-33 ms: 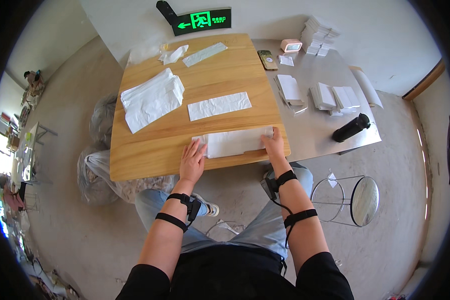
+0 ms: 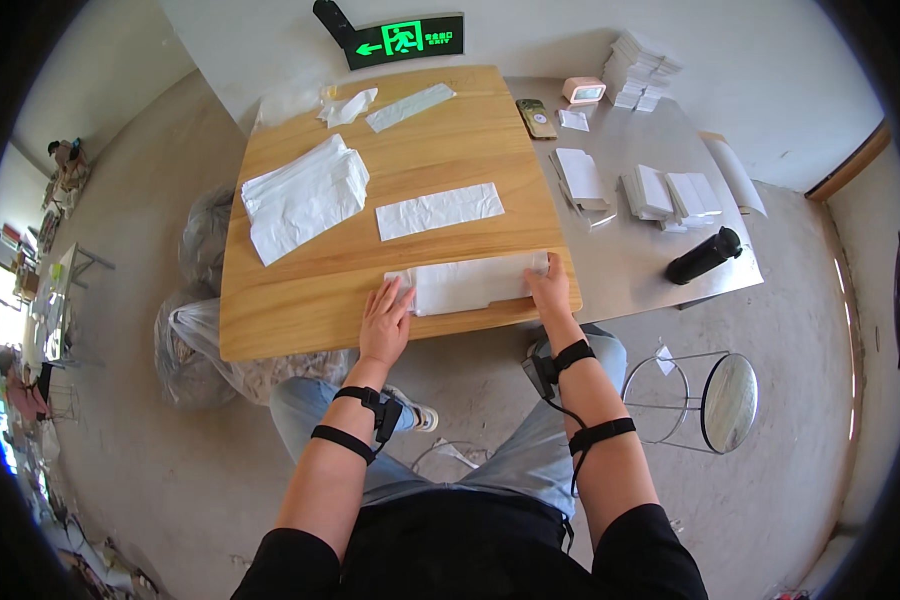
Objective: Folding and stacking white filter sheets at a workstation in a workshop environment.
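Note:
A long white folded sheet (image 2: 475, 284) lies along the near edge of the wooden table; whether it is thin plastic or paper I cannot tell. My left hand (image 2: 384, 318) rests on its left end, fingers stretched out and pressing it flat. At the other end, my right hand (image 2: 547, 288) pinches the sheet's edge, the thumb toward the middle and the fingers at the far side. Just beyond lies a flat white strip (image 2: 440, 211). A stack of crinkled white sheets (image 2: 305, 198) sits to the left of it.
Farther back on the wooden table (image 2: 300, 325) are another strip (image 2: 410, 107) and a crumpled white piece (image 2: 350, 107). The metal table (image 2: 630, 265) on the right holds a phone (image 2: 536, 119), white stacks (image 2: 647, 192) and a black bottle (image 2: 703, 256). Filled plastic bags (image 2: 195, 350) stand at left, a stool (image 2: 728, 402) at right.

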`<state>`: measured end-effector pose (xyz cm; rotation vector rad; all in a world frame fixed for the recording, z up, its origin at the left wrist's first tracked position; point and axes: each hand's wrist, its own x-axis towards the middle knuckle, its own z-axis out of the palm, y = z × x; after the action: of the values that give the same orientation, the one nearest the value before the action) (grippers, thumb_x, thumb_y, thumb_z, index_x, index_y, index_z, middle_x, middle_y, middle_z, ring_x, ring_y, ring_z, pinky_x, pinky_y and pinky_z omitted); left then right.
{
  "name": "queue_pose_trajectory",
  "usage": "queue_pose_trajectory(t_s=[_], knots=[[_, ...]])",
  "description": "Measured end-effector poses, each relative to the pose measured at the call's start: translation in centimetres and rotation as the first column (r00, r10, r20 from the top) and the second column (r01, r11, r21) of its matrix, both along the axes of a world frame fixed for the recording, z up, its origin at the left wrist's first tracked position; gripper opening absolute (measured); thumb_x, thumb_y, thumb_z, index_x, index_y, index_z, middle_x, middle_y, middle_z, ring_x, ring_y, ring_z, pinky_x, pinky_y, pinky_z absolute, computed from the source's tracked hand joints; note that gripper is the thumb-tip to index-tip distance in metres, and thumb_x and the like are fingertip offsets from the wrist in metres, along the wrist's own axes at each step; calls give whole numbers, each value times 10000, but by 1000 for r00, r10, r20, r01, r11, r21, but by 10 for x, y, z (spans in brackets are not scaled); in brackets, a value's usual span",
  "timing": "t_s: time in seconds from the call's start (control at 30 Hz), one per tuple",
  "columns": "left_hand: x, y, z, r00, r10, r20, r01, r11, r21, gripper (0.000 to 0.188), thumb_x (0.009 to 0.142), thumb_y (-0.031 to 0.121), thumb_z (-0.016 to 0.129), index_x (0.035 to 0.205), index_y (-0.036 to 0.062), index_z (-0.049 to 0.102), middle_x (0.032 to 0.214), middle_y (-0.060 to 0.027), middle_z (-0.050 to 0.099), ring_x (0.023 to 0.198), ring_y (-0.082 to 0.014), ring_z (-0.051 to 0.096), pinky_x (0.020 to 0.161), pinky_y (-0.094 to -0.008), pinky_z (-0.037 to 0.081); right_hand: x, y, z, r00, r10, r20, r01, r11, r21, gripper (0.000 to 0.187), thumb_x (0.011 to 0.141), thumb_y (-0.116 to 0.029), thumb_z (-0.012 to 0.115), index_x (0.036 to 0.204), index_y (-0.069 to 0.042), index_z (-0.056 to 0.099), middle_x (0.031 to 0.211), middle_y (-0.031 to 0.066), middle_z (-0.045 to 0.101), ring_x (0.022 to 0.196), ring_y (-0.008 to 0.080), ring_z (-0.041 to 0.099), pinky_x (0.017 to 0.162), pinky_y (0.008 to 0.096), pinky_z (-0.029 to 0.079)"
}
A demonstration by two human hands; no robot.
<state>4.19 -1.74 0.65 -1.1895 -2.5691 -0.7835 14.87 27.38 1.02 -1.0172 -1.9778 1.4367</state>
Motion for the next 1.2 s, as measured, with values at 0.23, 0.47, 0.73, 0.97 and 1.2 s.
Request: queue_pose_trajectory(t_s=[0.23,0.47,0.73,0.97,1.2], knots=[[-4,4,0,999,-4,-41,3,1000,-8,400,837,88,563,1215,210,616,1382,-81,469,1275,-268,442,1064,-455,338,-7,3,12,989,-42,140,19,987,163,505,746,-164,622,1209,-43,458,987,239,636,942,425,597,833,454,463],[-6,3,-3,997,2,-71,0,1000,25,384,834,86,577,1196,203,630,1374,-84,475,1259,-284,454,1053,-447,351,-4,-26,32,942,-73,326,-163,751,639,504,803,-179,631,1246,-15,454,1306,201,481,1204,344,455,997,427,372],[-5,5,0,996,30,-83,-24,998,66,383,865,120,583,1232,228,604,1415,-92,428,1278,-300,435,1039,-472,360,-6,-63,19,831,294,472,-553,521,650,605,948,-338,447,1416,12,293,1479,179,312,1385,295,276,1140,422,215],[-5,2,2,995,-3,-99,10,998,68,400,846,111,595,1222,246,608,1427,-96,414,1291,-305,424,1047,-484,350,-6,-62,18,815,273,510,-574,494,653,620,958,-379,408,1427,6,281,1474,169,329,1386,278,282,1148,422,189],[-3,2,3,995,-40,-94,44,998,41,364,816,89,601,1148,230,649,1406,-87,441,1286,-287,432,1055,-464,351,-1,-60,16,817,257,517,-572,484,663,620,944,-365,445,1417,10,303,1464,169,346,1382,277,292,1145,426,198]])
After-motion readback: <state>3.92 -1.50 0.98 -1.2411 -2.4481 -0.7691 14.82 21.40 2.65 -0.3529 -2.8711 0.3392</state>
